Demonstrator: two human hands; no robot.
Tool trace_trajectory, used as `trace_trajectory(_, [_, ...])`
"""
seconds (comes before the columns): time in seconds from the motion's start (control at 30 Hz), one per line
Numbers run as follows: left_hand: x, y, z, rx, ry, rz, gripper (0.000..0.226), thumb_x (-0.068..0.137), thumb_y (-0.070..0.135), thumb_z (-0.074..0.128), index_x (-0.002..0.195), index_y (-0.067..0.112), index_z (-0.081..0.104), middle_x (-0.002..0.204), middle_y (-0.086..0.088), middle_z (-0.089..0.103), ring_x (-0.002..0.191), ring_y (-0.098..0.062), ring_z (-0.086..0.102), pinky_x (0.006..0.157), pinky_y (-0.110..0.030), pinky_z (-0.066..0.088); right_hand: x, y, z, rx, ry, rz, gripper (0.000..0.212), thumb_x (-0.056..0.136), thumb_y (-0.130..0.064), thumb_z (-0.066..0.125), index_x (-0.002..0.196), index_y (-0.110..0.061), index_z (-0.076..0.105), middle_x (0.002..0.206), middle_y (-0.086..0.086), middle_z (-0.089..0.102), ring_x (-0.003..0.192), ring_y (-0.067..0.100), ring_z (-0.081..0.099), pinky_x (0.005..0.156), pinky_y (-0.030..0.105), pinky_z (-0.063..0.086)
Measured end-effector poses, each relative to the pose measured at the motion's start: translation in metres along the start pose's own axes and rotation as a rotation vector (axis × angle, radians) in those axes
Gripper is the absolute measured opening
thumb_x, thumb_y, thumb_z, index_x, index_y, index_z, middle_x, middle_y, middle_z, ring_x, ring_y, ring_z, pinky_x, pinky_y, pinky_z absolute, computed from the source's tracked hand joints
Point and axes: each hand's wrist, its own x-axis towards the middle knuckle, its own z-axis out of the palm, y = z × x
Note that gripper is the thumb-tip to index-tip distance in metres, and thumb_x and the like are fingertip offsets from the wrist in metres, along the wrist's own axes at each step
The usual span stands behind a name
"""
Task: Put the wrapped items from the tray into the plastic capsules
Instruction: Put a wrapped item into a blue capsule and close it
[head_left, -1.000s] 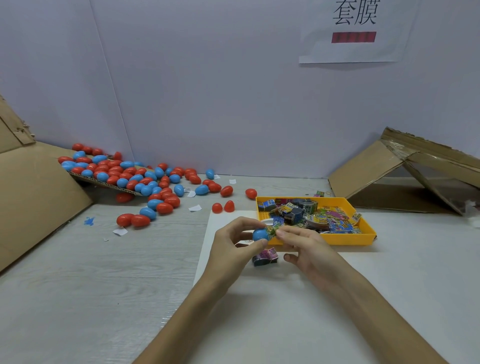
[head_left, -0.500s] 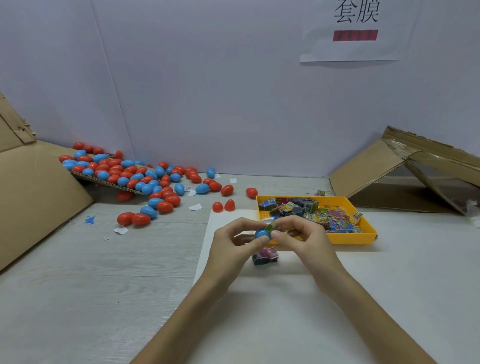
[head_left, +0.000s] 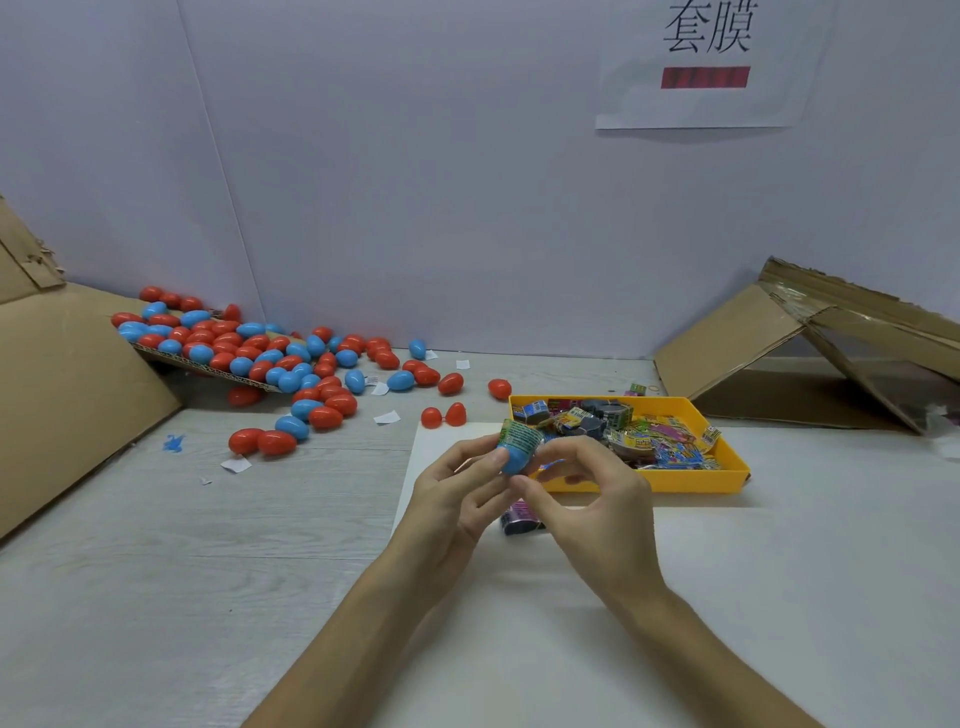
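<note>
- Nearest the camera, over the white sheet (head_left: 519, 623), the left hand (head_left: 457, 493) pinched a blue capsule half (head_left: 514, 460) between thumb and fingers. A green wrapped item (head_left: 519, 436) stood partly out of its mouth.
- The right hand (head_left: 597, 499) curled beside it, thumb touching the capsule; whether it gripped anything could not be told.
- Seating the item well probably called for pressing it straight down and tucking in loose edges, so the capsule could close.
- Just beyond, the yellow tray (head_left: 727, 457) held many more; red and blue capsules (head_left: 270, 358) lay heaped far left.
</note>
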Motion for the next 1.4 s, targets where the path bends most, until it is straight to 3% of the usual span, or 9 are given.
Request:
trace_trajectory(0.17, [-0.0014,-0.0047,0.0019,-0.004,0.024,-0.057,0.043,0.079,0.019,0.072,0.118,0.004,0.063,0.114,-0.014,0.072,0.104,-0.024,0.071,0.086,-0.031,0.059,-0.003,0.0,0.0018,-0.074,0.049,-0.048,0.036,0.074,-0.026,0.083,0.106,-0.021,0.067,0.1,-0.01,0.069,0.092,0.004,0.065,0.078,0.018,0.053])
trace_trajectory(0.37, [-0.003,-0.0068,0.0031,-0.138,-0.034,-0.099,0.046,0.081,0.02,0.072,0.121,0.001,0.062,0.121,-0.016,0.069,0.111,-0.024,0.068,0.092,-0.03,0.056,-0.0026,0.0025,0.0015,-0.114,0.098,-0.125,0.032,0.073,-0.013,0.084,0.103,-0.011,0.071,0.098,-0.009,0.067,0.096,-0.001,0.061,0.084,0.01,0.049])
trace_trajectory(0.53, [-0.0031,-0.0056,0.0037,-0.178,-0.026,-0.12,0.041,0.077,0.022,0.074,0.113,0.002,0.067,0.118,-0.016,0.07,0.104,-0.023,0.07,0.088,-0.029,0.058,-0.0027,0.0025,0.0007,-0.126,0.108,-0.145,0.03,0.071,-0.014,0.084,0.097,-0.005,0.073,0.097,0.001,0.071,0.097,0.005,0.062,0.087,0.011,0.049])
trace_trajectory(0.7, [-0.004,-0.0048,0.0045,-0.212,-0.045,-0.152,0.021,0.081,0.017,0.071,0.097,0.005,0.078,0.119,-0.018,0.07,0.105,-0.025,0.07,0.079,-0.027,0.059,-0.0032,0.0003,-0.0005,-0.119,0.131,-0.158,0.028,0.071,-0.019,0.08,0.093,-0.004,0.073,0.095,0.001,0.07,0.095,0.005,0.062,0.086,0.01,0.049])
trace_trajectory(0.97, [-0.0043,-0.0047,0.0064,-0.242,-0.065,-0.139,0.022,0.083,0.012,0.069,0.102,0.004,0.077,0.121,-0.018,0.068,0.109,-0.025,0.068,0.085,-0.027,0.058,-0.0024,-0.0016,-0.001,-0.102,0.108,-0.17,0.038,0.076,-0.009,0.081,0.112,-0.006,0.072,0.106,0.0,0.068,0.101,0.005,0.061,0.088,0.012,0.048])
trace_trajectory(1.27, [-0.0047,-0.0068,0.0066,-0.217,-0.07,-0.174,0.018,0.084,0.01,0.069,0.098,0.004,0.079,0.121,-0.018,0.069,0.111,-0.026,0.068,0.082,-0.026,0.059,-0.0013,0.0017,-0.0026,-0.118,0.135,-0.211,0.029,0.074,-0.005,0.081,0.103,-0.004,0.076,0.093,0.005,0.071,0.09,0.004,0.063,0.081,0.012,0.05])
trace_trajectory(1.4, [-0.0051,-0.0062,0.0067,-0.232,-0.084,-0.196,0.017,0.083,0.009,0.068,0.095,0.006,0.08,0.115,-0.016,0.071,0.102,-0.023,0.071,0.077,-0.025,0.059,0.0006,-0.0006,-0.0037,-0.095,0.127,-0.167,0.037,0.072,-0.006,0.084,0.107,-0.006,0.075,0.099,0.002,0.072,0.096,0.004,0.063,0.084,0.015,0.052])
